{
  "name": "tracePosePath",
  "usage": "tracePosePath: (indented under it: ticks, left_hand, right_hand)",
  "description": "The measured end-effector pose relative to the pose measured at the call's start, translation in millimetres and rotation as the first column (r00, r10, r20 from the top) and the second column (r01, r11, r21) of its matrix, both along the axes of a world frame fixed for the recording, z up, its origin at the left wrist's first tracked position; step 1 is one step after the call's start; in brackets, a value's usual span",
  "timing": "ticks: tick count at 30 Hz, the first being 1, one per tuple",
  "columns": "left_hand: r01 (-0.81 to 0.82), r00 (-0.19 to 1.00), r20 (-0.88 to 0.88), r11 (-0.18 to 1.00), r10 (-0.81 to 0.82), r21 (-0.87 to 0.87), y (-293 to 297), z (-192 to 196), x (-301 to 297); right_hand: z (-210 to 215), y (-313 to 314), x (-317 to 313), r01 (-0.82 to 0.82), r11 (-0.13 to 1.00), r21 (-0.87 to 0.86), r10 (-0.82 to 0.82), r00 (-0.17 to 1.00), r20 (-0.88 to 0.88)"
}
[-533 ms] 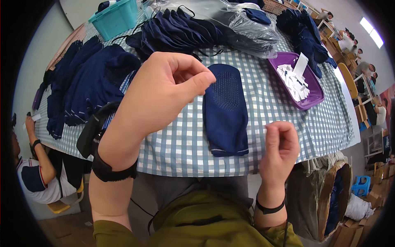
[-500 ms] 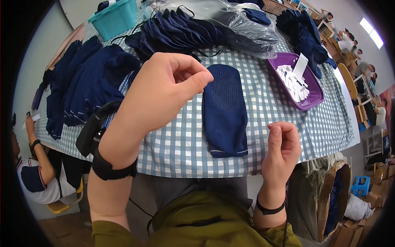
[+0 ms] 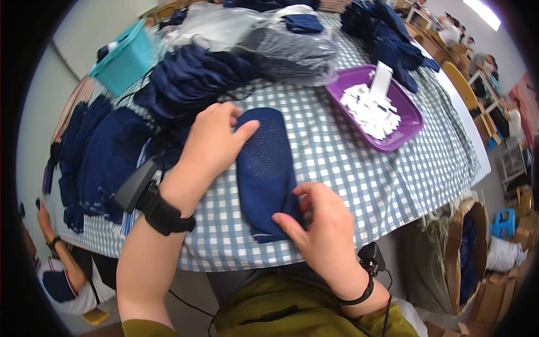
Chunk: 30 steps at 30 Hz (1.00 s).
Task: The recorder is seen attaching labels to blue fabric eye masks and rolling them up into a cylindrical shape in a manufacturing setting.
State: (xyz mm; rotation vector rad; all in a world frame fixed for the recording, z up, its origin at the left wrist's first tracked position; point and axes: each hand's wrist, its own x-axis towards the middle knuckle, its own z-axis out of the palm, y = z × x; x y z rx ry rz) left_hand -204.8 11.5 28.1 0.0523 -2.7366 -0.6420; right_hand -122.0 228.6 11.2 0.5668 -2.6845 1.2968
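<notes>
A flat navy knit sock (image 3: pixel 264 188) lies lengthwise on the checked tablecloth in front of me. Its rounded end points away, a dotted patch covers its upper half, and a thin white line runs along its near end. My left hand (image 3: pixel 212 137) rests at the sock's upper left edge, thumb stretched over the fabric and fingers apart from it. At the lower right, my right hand (image 3: pixel 323 224) touches the sock, thumb over the near end and index finger at the right edge, with a gap between them. Neither hand lifts the sock.
Right of the sock stands a purple tray (image 3: pixel 415 121) of white slips. Navy knit pieces (image 3: pixel 115 160) are heaped left, a dark bundle (image 3: pixel 196 76) and plastic bag (image 3: pixel 286 53) behind. A teal bin (image 3: pixel 126 64) stands far left. A person (image 3: pixel 62 275) sits lower left.
Both hands have come down from the air onto the sock, the left at its far end and the right moving inward to its near end. My view has turned, shifting the table.
</notes>
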Motion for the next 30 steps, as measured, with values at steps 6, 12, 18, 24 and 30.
tracePosePath:
  ticks: [6,12,18,24,30]
  left_hand:
    - [-0.077,0.989,0.130,0.997,0.076,-0.001,4,-3,-3]
    - [-0.108,0.987,0.156,0.893,0.043,0.436,-1,4,-9]
    - [-0.099,0.990,0.136,0.896,0.044,0.433,-8,-3,-8]
    - [-0.068,0.984,0.178,0.906,-0.008,0.418,-9,-3,-12]
    - [-0.166,0.929,0.366,0.832,-0.047,0.530,-7,14,-12]
  right_hand:
    - [-1,6,-2,-0.070,0.998,0.001,0.070,0.997,-0.035]
    - [-4,4,-1,-0.043,0.998,-0.038,0.038,0.990,-0.134]
    - [-6,6,2,-0.052,0.996,-0.067,0.044,0.992,-0.117]
    - [-6,13,2,-0.177,0.979,-0.100,0.147,0.956,-0.253]
    - [-10,17,3,-0.349,0.937,0.036,0.348,0.912,-0.218]
